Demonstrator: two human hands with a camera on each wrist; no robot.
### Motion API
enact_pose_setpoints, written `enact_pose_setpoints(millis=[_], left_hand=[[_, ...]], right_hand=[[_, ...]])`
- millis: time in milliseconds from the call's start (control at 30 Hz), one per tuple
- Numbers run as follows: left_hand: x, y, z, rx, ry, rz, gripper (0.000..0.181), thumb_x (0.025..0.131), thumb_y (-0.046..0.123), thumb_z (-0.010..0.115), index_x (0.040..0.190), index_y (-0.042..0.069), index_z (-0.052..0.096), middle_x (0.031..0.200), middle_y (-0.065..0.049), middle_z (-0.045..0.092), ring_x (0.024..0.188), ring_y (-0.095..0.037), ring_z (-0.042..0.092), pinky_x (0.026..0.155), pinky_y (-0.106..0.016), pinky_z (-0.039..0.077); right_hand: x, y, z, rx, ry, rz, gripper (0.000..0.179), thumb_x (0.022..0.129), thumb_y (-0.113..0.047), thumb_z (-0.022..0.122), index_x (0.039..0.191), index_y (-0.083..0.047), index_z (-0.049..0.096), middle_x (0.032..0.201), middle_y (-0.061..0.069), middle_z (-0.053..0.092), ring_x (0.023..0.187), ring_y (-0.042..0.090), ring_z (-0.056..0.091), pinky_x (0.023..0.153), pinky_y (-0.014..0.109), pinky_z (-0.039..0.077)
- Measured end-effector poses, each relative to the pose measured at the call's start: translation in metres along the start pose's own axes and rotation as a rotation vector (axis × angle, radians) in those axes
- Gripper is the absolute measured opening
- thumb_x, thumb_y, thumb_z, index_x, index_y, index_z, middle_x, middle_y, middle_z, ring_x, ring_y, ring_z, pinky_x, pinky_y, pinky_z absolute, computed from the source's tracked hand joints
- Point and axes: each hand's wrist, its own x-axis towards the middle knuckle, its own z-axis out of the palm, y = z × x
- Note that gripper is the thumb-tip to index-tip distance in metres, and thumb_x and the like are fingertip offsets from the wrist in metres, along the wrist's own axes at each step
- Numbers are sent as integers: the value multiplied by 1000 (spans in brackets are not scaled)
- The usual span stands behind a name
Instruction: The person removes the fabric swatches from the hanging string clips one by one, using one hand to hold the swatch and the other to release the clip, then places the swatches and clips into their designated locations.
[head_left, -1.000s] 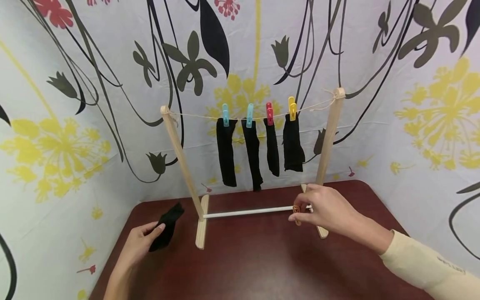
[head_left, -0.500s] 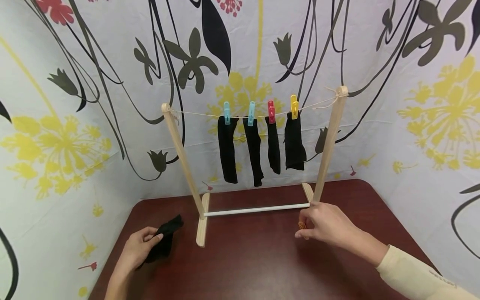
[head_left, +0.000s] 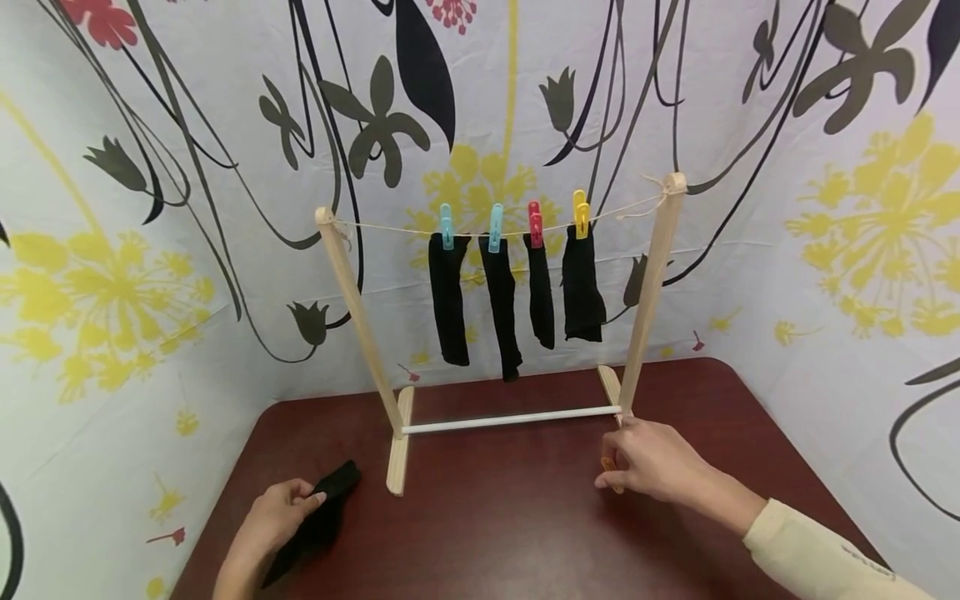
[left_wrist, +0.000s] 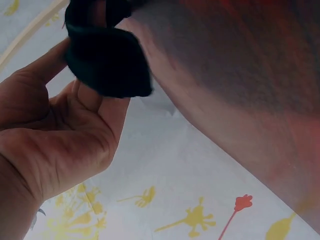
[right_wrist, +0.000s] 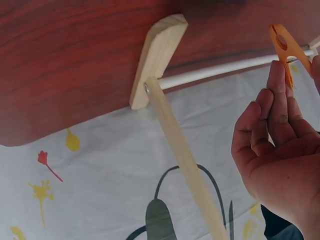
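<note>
My left hand (head_left: pixel 276 518) pinches a black sock (head_left: pixel 318 521) low over the left side of the table, left of the rack's foot. In the left wrist view the sock (left_wrist: pixel 107 60) hangs from thumb and fingertips. At the right, my right hand (head_left: pixel 656 460) holds an orange clothespin (head_left: pixel 611 475) between thumb and fingers, in front of the rack's right foot. The right wrist view shows the clothespin (right_wrist: pixel 287 45) at the fingertips. Black socks (head_left: pixel 450 304) hang in a row from the string (head_left: pixel 390 226), held by two blue clothespins (head_left: pixel 447 227), a red one (head_left: pixel 535 225) and a yellow one (head_left: pixel 582 218).
The wooden rack has a left post (head_left: pixel 360 325), a right post (head_left: pixel 651 300) and a white crossbar (head_left: pixel 510 419) near the table. Its left foot (head_left: pixel 399 454) rests on the dark red table (head_left: pixel 495 517). Flower-patterned cloth (head_left: pixel 225 125) walls the back and sides.
My left hand has lowered with the sock toward the table. The right hand has moved slightly right and down with the orange clothespin. The hanging socks stay on the string.
</note>
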Motion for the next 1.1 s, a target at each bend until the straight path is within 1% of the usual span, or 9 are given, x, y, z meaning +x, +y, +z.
enact_pose_setpoints(millis=[200,300,367,467,600,700,800,933,1100], left_hand=[[-2,-4,7,47,-24,-11,33,102,40,70,91,9,69,78,-2,58,71,-19,52,66,-35,46],[-3,-5,8,43,-27,-43,31,101,36,71,85,10,68,68,0,52,61,-16,48,60,-33,44],[-4,-5,9,54,-31,-56,31,101,36,71,83,11,68,66,1,53,58,-16,49,58,-32,43],[-6,-6,9,87,-43,-65,32,101,38,72,83,12,67,67,1,53,60,-16,50,58,-33,42],[-8,-8,8,137,-44,-72,31,100,37,72,82,14,64,65,2,49,60,-16,47,57,-33,39],[-10,-10,7,157,-40,-79,28,99,34,73,84,13,62,67,0,51,61,-17,49,58,-34,39],[-10,-11,7,159,-41,-78,29,98,35,75,85,13,62,71,-2,54,63,-19,53,59,-35,41],[-9,-11,9,179,-43,-73,34,96,39,78,84,13,60,73,-2,53,66,-20,52,62,-36,42],[-10,-9,10,207,-46,-80,38,94,43,79,82,13,59,73,-2,53,68,-20,51,64,-37,41]], right_hand=[[-3,6,9,-20,-37,-6,36,77,-52,90,67,-38,58,61,-23,45,65,-4,42,57,21,41],[-4,8,12,-40,-38,0,37,75,-52,92,68,-37,58,61,-22,46,63,-3,42,56,22,40],[-5,10,14,-49,-41,4,38,74,-52,92,68,-36,59,61,-22,47,62,-2,42,55,23,40],[-5,12,18,-59,-47,3,39,73,-52,93,67,-34,59,62,-21,48,61,-2,43,54,23,40],[-5,14,26,-92,-34,-36,43,71,-53,93,64,-33,56,60,-21,46,62,1,45,53,24,40],[-4,14,31,-107,-36,-58,46,72,-55,92,63,-33,53,57,-23,44,62,2,45,53,25,40],[-4,14,34,-86,-71,-42,46,76,-54,91,66,-30,53,59,-22,43,58,0,42,52,24,39],[-5,13,39,-66,-112,-23,47,80,-52,89,71,-26,51,64,-18,42,55,-1,37,52,23,35],[-8,14,46,-83,-115,-34,52,78,-58,88,71,-25,48,64,-17,40,54,-1,35,51,23,33]])
